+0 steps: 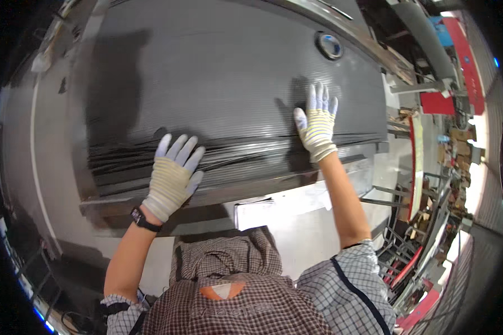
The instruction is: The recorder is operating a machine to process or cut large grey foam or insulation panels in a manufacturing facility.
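Observation:
A large dark grey sheet with fine ribbing (218, 78) covers the worktable in front of me. Thin black strips (240, 153) lie side by side across its near part, running left to right. Gloved in white and yellowish stripes, my left hand (173, 176) rests over the strips' left portion, fingers spread. Farther forward and to the right, my right hand (319, 120) is laid out flat on or just above the sheet, thumb apart. Neither hand grips anything. Beyond the right hand sits a roll of tape (321, 47).
The table's near edge (229, 195) runs in front of my body. White papers (254, 215) show below it. To the right stand metal racks with red-edged panels (416, 167), and cardboard boxes (461, 148) farther off. A pale line (37, 167) marks the floor at left.

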The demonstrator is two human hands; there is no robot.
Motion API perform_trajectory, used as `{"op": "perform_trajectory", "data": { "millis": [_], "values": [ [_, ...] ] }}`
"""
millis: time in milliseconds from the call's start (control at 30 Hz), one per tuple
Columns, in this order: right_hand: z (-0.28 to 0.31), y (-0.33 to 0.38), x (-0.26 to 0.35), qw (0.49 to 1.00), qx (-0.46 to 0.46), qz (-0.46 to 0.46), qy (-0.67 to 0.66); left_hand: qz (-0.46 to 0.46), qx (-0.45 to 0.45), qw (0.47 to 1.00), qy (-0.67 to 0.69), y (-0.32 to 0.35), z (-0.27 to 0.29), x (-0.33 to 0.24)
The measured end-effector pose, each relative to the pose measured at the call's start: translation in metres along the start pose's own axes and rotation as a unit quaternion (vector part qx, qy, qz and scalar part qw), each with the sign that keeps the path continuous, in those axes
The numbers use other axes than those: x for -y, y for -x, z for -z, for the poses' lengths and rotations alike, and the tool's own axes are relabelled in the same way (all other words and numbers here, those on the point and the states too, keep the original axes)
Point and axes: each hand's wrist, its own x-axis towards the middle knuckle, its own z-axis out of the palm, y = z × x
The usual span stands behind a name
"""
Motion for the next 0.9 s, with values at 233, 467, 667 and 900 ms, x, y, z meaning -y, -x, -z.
{"op": "perform_trajectory", "data": {
  "millis": [233,467,667,900],
  "values": [
    [0.004,0.011,-0.014,0.997,0.003,0.052,-0.049,-0.007,-0.042,0.999,-0.006,0.002,-0.010,-0.009],
    [0.043,0.078,-0.235,0.969,-0.107,-0.208,0.081,0.018,-0.082,0.996,-0.033,-0.006,-0.018,-0.049],
    [0.044,0.121,-0.298,0.968,-0.050,-0.194,0.154,-0.010,-0.059,0.998,0.007,-0.023,-0.043,-0.098],
    [0.027,0.103,-0.289,0.991,0.034,-0.053,0.118,0.005,-0.072,0.997,-0.027,-0.030,-0.071,-0.106]
  ]
}}
